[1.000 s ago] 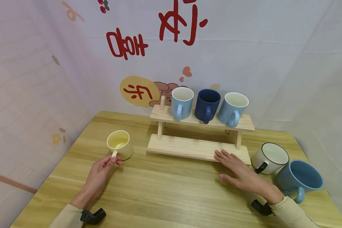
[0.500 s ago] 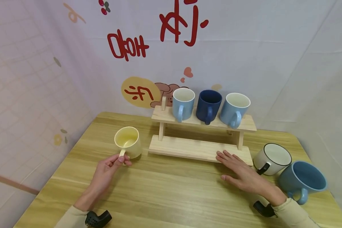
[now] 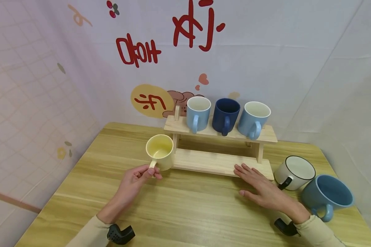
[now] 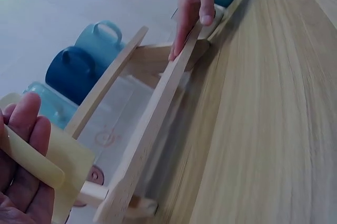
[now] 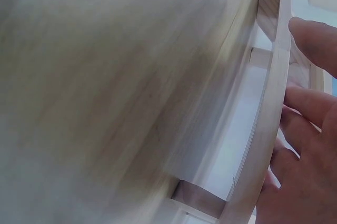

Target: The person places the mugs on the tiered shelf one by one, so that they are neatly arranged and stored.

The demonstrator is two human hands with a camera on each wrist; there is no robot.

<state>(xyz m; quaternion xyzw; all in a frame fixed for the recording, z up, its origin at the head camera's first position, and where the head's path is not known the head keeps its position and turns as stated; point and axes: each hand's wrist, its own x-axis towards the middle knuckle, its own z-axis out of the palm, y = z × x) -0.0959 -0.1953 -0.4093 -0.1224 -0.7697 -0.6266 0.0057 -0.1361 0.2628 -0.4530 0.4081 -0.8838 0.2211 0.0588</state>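
Note:
A pale yellow mug (image 3: pixel 164 156) hangs by its handle from my left hand (image 3: pixel 133 183), whose thumb and fingers pinch that handle. The mug is upright at the left end of a two-tier wooden rack (image 3: pixel 216 162) and hides that end of the lower shelf. In the left wrist view the yellow mug (image 4: pixel 68 166) shows beside the curled fingers. My right hand (image 3: pixel 262 188) rests with extended fingers on the right part of the lower shelf. Along the upper shelf stand a light blue mug (image 3: pixel 198 115), a dark blue mug (image 3: pixel 225 116) and another light blue mug (image 3: pixel 254 120).
Right of the rack, a white mug (image 3: pixel 293 173) with a black rim and handle stands on the wooden table (image 3: pixel 185 212). Beside it a larger blue mug (image 3: pixel 326 195) lies tilted, near the table's right edge. A white printed cloth (image 3: pixel 250 61) hangs behind.
My left hand has carried the yellow mug rightward, from the left side of the table to the rack's left end. The right hand has stayed on the lower shelf.

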